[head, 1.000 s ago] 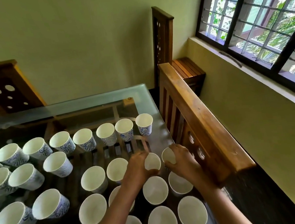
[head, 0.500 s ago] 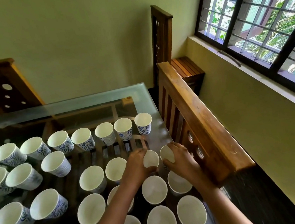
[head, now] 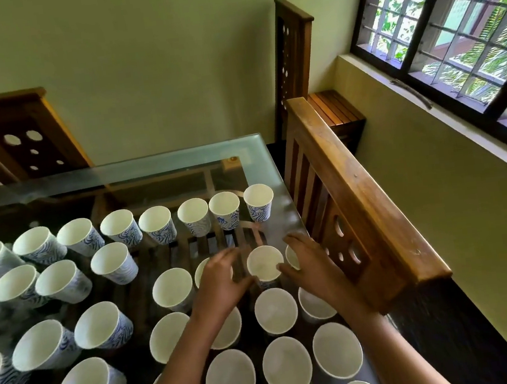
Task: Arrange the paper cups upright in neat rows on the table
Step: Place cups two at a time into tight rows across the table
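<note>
The paper cups (head: pixel 275 311) stood upright, mouths up, over most of the glass table (head: pixel 179 165). A tidy back row (head: pixel 193 213) ran towards the far right corner, and closer columns lay under the person's arms. The step in hand looked like truing up one cup (head: pixel 265 263) in the second row from the back. The left hand (head: pixel 221 279) was just to its left, fingers spread and loose and gripping nothing, though blurred. The right hand (head: pixel 313 268) was just to its right, fingers also straight, with the thumb at or very near the rim. That hand partly hid a further cup (head: pixel 291 255) by the table edge, beside the wooden chair (head: pixel 357 199). To do this well, I would nudge the cup with light fingertip touches low on its wall, not at the rim, because an empty paper cup probably tips or skates easily on glass. It could be sighted against the back-row cup behind it and the cup in front, with even gaps to both sides. The forearms hung over the nearer cups, so they should lift straight up to avoid sweeping any over. The looser cluster on the left appeared to need straightening next.
</note>
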Demonstrator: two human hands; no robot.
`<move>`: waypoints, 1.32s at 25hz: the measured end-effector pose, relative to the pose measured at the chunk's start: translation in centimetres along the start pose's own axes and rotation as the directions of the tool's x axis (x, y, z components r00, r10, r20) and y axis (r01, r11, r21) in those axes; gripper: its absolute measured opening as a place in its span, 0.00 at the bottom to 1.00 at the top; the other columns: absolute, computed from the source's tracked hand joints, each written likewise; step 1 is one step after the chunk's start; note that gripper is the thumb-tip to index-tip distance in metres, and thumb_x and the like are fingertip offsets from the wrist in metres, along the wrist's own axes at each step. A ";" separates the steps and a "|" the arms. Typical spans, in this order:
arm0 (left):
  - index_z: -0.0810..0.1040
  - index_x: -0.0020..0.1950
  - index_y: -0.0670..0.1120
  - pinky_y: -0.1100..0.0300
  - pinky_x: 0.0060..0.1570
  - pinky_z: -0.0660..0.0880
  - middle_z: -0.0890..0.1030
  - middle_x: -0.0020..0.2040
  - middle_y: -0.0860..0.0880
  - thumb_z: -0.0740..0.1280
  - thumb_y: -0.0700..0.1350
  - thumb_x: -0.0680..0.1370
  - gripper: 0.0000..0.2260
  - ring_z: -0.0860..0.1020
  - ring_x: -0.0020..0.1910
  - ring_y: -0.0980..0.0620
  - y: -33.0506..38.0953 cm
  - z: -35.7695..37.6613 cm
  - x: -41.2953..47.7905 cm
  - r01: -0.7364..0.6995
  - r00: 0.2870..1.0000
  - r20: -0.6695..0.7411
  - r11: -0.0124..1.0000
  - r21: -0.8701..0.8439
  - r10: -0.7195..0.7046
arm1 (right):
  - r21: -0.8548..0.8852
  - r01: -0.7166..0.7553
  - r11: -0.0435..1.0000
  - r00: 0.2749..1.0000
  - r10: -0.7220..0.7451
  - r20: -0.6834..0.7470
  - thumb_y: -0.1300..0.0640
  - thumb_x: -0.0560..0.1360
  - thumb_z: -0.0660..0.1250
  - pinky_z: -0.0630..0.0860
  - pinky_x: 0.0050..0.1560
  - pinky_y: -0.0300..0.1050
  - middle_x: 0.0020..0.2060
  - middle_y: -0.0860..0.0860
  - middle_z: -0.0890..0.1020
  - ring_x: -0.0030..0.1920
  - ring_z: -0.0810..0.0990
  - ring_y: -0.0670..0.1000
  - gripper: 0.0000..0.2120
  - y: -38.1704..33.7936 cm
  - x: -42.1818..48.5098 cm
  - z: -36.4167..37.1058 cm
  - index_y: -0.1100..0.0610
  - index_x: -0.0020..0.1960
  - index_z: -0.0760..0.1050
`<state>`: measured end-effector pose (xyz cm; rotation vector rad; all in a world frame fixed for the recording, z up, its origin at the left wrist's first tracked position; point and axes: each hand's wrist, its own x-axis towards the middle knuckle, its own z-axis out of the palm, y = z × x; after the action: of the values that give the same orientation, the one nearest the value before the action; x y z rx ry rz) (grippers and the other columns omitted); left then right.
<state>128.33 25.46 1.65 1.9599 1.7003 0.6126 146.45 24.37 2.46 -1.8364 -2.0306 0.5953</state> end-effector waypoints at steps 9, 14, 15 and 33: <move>0.67 0.70 0.45 0.52 0.68 0.61 0.68 0.71 0.47 0.72 0.50 0.71 0.30 0.66 0.69 0.48 -3.7 -2.5 -1.1 0.104 0.994 0.015 0.992 0.076 -0.106 | -0.032 0.078 0.996 0.994 -0.076 0.081 0.52 0.74 0.67 0.60 0.68 0.43 0.70 0.53 0.66 0.69 0.64 0.52 0.28 -3.3 0.6 2.6 0.57 0.71 0.63; 0.66 0.71 0.46 0.53 0.68 0.61 0.66 0.72 0.48 0.71 0.52 0.72 0.31 0.65 0.70 0.48 -3.9 -2.5 -0.8 0.114 0.991 0.061 0.990 0.081 -0.119 | -0.081 0.058 0.995 0.993 -0.050 0.103 0.51 0.74 0.67 0.62 0.67 0.43 0.71 0.53 0.65 0.69 0.64 0.53 0.28 -3.5 0.9 3.2 0.57 0.70 0.63; 0.66 0.71 0.46 0.53 0.68 0.62 0.67 0.71 0.48 0.71 0.52 0.71 0.31 0.65 0.69 0.48 -3.9 -2.6 -0.7 0.113 0.991 0.066 0.990 0.080 -0.119 | -0.087 0.057 0.995 0.993 -0.047 0.107 0.51 0.74 0.67 0.62 0.67 0.43 0.70 0.53 0.65 0.69 0.64 0.53 0.28 -3.4 0.9 3.3 0.57 0.70 0.62; 0.67 0.70 0.46 0.53 0.66 0.63 0.69 0.70 0.48 0.74 0.49 0.69 0.32 0.67 0.68 0.47 -4.5 -2.2 -1.0 0.095 0.993 0.067 0.993 0.069 -0.100 | -0.085 0.053 0.995 0.995 -0.046 0.085 0.53 0.74 0.67 0.63 0.66 0.43 0.69 0.54 0.66 0.68 0.64 0.54 0.28 -3.0 1.1 3.8 0.59 0.70 0.63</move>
<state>123.37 25.13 0.57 1.9064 1.7813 0.4531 141.81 24.95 0.70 -1.8324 -2.1819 0.5869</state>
